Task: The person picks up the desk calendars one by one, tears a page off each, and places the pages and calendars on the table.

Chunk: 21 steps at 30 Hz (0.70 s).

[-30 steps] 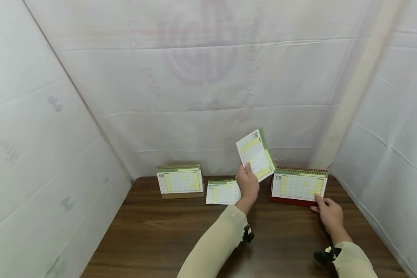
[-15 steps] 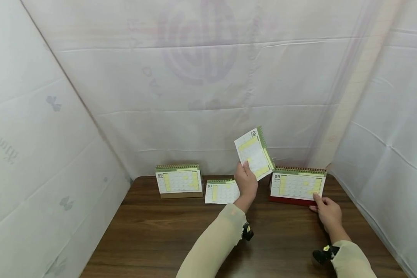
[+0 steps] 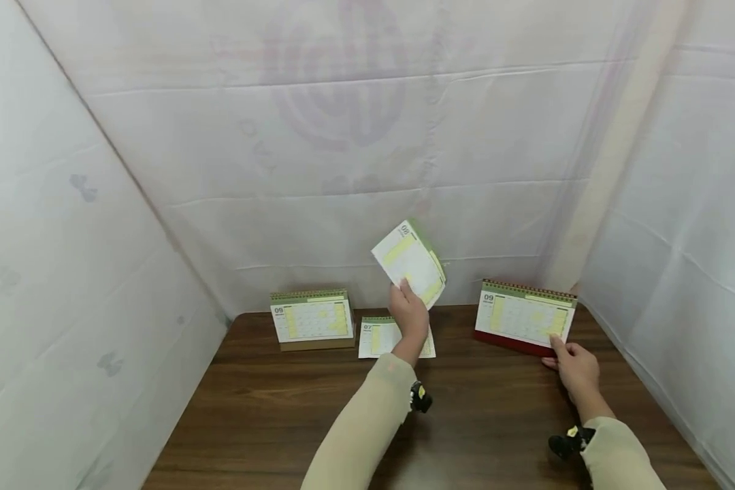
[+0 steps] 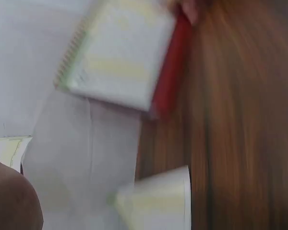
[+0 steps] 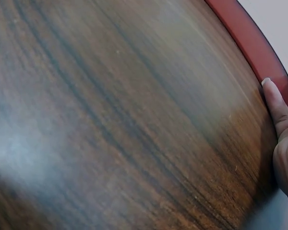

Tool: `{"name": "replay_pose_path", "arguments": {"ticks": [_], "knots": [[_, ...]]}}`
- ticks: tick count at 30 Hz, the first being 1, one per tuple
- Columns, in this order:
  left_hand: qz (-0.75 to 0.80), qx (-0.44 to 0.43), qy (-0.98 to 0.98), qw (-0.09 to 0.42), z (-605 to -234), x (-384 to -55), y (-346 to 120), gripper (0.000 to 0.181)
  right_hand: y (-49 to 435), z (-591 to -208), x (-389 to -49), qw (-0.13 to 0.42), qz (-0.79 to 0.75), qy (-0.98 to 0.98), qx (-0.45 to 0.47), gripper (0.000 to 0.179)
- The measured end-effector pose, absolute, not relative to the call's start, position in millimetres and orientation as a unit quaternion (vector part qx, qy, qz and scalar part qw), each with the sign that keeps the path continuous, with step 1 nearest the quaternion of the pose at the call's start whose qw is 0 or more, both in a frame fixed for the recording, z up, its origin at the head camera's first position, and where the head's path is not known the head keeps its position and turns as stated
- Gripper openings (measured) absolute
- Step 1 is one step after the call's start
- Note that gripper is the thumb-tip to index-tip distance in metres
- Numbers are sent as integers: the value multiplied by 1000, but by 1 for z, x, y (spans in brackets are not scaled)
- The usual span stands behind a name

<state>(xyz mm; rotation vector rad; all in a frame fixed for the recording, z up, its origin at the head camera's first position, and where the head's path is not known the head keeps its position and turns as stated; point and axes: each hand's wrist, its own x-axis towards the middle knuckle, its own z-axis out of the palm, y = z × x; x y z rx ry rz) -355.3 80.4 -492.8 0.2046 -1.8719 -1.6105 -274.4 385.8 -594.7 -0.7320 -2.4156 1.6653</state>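
Note:
My left hand (image 3: 410,312) pinches a stack of calendar pages (image 3: 409,262) marked 08, with the thumb on their face. The pages stand tilted above the table, green edge to the upper right. My right hand (image 3: 578,373) grips the lower right corner of a desk calendar (image 3: 520,314) with a red base and a page marked 09. Its thumb lies on the page. In the right wrist view, a finger lies against the red base (image 5: 261,48). The left wrist view shows the red-based calendar (image 4: 120,57) blurred and part of my left hand (image 4: 12,201).
Pages marked 07 (image 3: 376,340) lie on the dark wooden table (image 3: 269,408), partly hidden behind my left hand and wrist. A second desk calendar (image 3: 315,321), with a brown base and a page marked 09, stands left of them. White sheeting (image 3: 306,224) encloses the table's back and sides.
My left hand has moved left with the 08 pages, away from the red-based calendar. That calendar's left end has shifted up in view, so it now slants, with my right hand still holding its corner.

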Motion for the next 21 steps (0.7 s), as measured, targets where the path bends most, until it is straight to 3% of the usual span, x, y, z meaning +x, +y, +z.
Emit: {"name": "replay_pose_path", "arguments": {"ticks": [6,15,21], "knots": [[-596,35,-746,295,-505,-351,61,33,398,-593,-270,75,508,-815,-268,76],[-591,58,-751,289,-524,-346,41,34,384,-594,-277,69,521,-811,-258,78],[-594,69,-759,256,-539,-341,32,28,380,-593,-279,57,557,-791,-248,82]]}}
